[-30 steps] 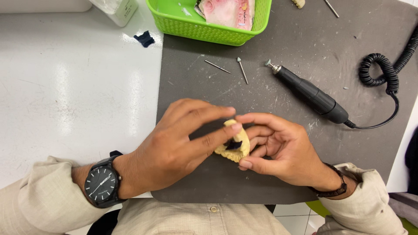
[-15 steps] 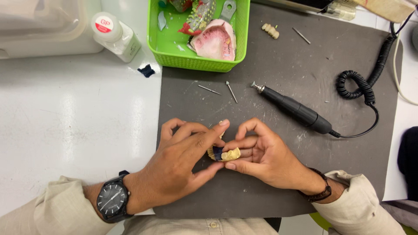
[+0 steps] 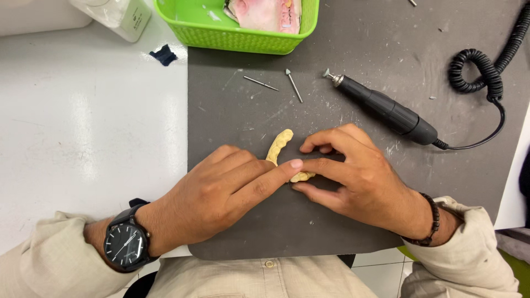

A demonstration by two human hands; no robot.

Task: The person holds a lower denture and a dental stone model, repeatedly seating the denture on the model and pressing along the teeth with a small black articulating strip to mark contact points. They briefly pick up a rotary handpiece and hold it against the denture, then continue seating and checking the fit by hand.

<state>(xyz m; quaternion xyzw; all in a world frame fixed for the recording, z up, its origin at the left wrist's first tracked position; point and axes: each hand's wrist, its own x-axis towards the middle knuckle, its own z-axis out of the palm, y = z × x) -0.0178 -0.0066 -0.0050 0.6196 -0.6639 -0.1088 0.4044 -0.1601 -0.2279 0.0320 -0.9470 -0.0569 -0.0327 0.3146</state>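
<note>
A curved yellow wax piece shaped like a dental arch (image 3: 280,145) lies flat on the dark grey mat (image 3: 353,105). My left hand (image 3: 221,193), with a black wristwatch (image 3: 126,243) on the wrist, reaches across and its forefinger presses on the piece's near end. My right hand (image 3: 359,176), with a bead bracelet on its wrist, pinches that same end between thumb and fingers. The far end of the piece sticks out beyond my fingers; the near end is mostly hidden.
A black rotary handpiece (image 3: 386,110) with a coiled cable (image 3: 480,72) lies on the mat's right side. Two loose burs (image 3: 292,84) lie near the mat's top. A green basket (image 3: 237,27) holding a pink dental model stands behind, a white bottle (image 3: 121,16) to its left.
The piece was held up between both hands; now it lies flat on the mat with my fingers pressing on its near end. The camera view has shifted closer.
</note>
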